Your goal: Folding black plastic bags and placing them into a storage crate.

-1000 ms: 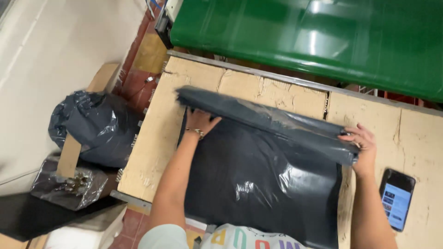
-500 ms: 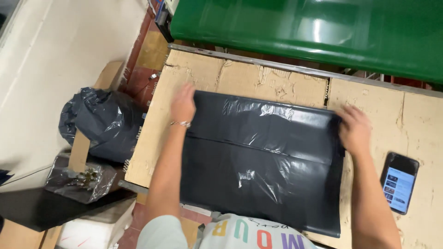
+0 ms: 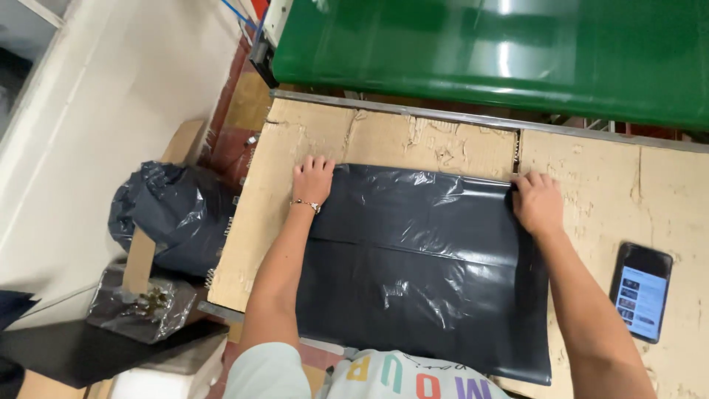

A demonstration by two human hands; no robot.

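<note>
lit phone screen [image 3: 639, 292], table's right edge

A table [image 3: 413, 140] topped with worn, scuffed cardboard fills the middle, with a metal strip along its far edge. Behind it runs a glossy green panel [image 3: 487, 52] that catches bright overhead light. To the left lies a pale floor [image 3: 111, 111], and beside the table a strip of reddish-brown tiles [image 3: 233, 144]. A stuffed black rubbish bag [image 3: 166, 218] sits on the floor near a low dark shelf [image 3: 96, 355].
</note>
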